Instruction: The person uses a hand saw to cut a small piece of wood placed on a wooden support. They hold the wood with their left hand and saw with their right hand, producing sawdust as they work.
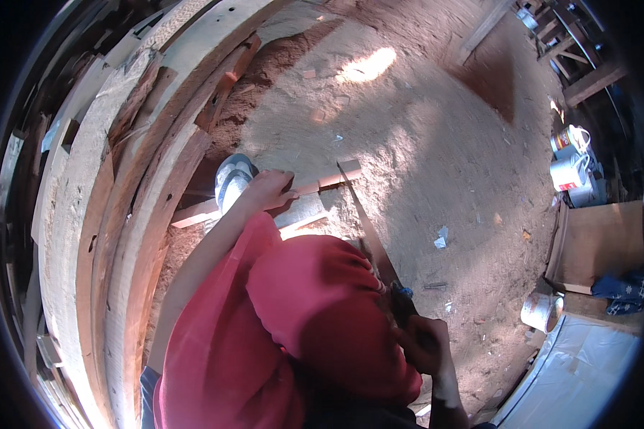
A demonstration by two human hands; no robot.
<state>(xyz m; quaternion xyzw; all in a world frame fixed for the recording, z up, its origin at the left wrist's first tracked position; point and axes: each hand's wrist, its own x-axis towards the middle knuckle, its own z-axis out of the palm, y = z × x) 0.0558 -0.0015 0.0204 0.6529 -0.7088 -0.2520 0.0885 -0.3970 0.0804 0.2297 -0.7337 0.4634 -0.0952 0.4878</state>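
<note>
A narrow strip of wood (328, 180) lies crosswise near the ground, resting over a short, flat wooden block (304, 211). My left hand (270, 189) is closed on the strip, with its fingertips at the upper edge. A handsaw (368, 232) has its blade tip close to the strip's right end; from here I cannot tell whether the teeth touch the wood. My right hand (423, 344) is wrapped round the saw's dark handle. Beside my left hand, my foot in a light-coloured shoe (232, 179) sits by the strip. Red clothing (315, 286) hides part of the ground below.
Long timber beams (132, 179) are stacked along the left side. At the right stand white buckets (567, 171), a paint tin (542, 313), a cardboard box (601, 243) and a pale sheet-covered surface (579, 368). A post (485, 30) rises at the back. Scraps litter the dirt floor (401, 136).
</note>
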